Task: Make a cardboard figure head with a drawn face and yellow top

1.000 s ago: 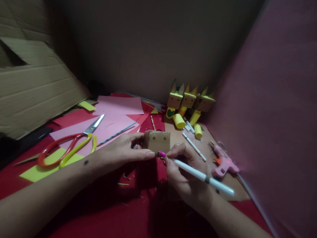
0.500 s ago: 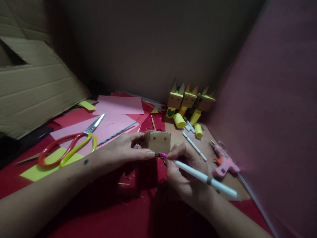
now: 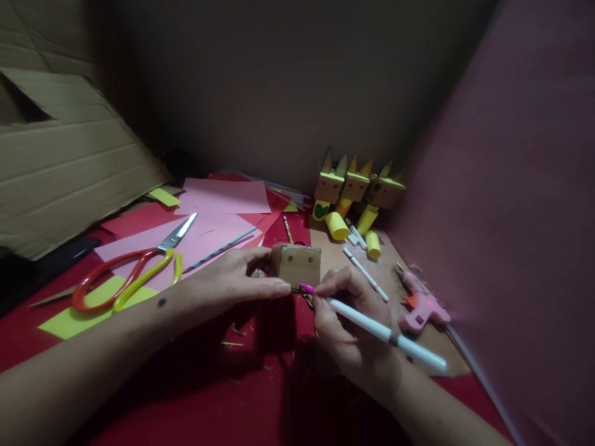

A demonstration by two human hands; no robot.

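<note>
A small cardboard box (image 3: 300, 265) with two dark dots on its front is gripped by my left hand (image 3: 253, 275), thumb along the lower edge and fingers behind the left side. My right hand (image 3: 346, 316) is closed round a white marker (image 3: 385, 334) with a pink front end. That pink end lies at the box's lower front edge; whether it touches the cardboard I cannot tell. The fingertips of my right hand are close to the box's lower right corner. What the fingers behind the box do is hidden.
Scissors (image 3: 134, 272) and a pencil (image 3: 220, 249) lie on pink paper (image 3: 223, 197) at left. Right, a pink glue gun (image 3: 423, 300) and another marker (image 3: 365, 274) rest on a cardboard sheet. Several box-headed figures (image 3: 329, 186) stand behind. A large cardboard piece (image 3: 69, 173) leans at far left.
Hardly anything differs. The pink end of the marker has shifted very slightly along the box's lower edge, and both hands keep their hold.
</note>
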